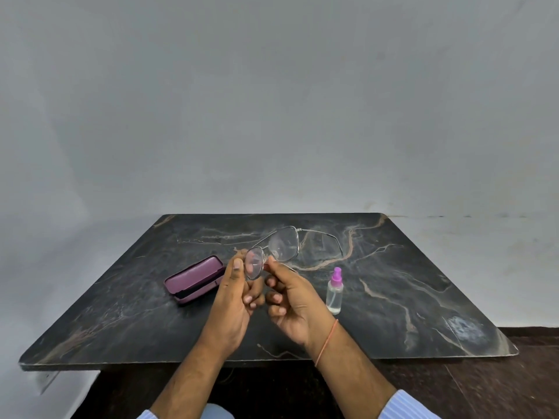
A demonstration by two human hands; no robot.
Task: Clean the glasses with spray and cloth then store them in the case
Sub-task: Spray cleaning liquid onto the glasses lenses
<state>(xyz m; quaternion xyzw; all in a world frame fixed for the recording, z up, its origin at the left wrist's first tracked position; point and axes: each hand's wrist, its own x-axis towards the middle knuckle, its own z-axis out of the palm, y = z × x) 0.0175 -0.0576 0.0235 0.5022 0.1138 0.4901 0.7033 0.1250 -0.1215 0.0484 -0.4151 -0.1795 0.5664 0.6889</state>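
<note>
Holding the glasses (pixel 279 249) above the middle of the dark marble table (pixel 121 322), both hands meet at frame centre. The left hand (pixel 234 297) pinches one lens rim in its grip; the right hand (pixel 290 300) pinches the frame beside the bridge. The case (pixel 195 279) lies ajar to the left, the spray bottle (pixel 335 291) upright to the right.

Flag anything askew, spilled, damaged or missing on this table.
No cleaning cloth is visible, though the task needs one. Otherwise nothing stands out: the spray bottle stands upright, the purple case lies slightly ajar, and both hands hold the glasses intact above the table.
</note>
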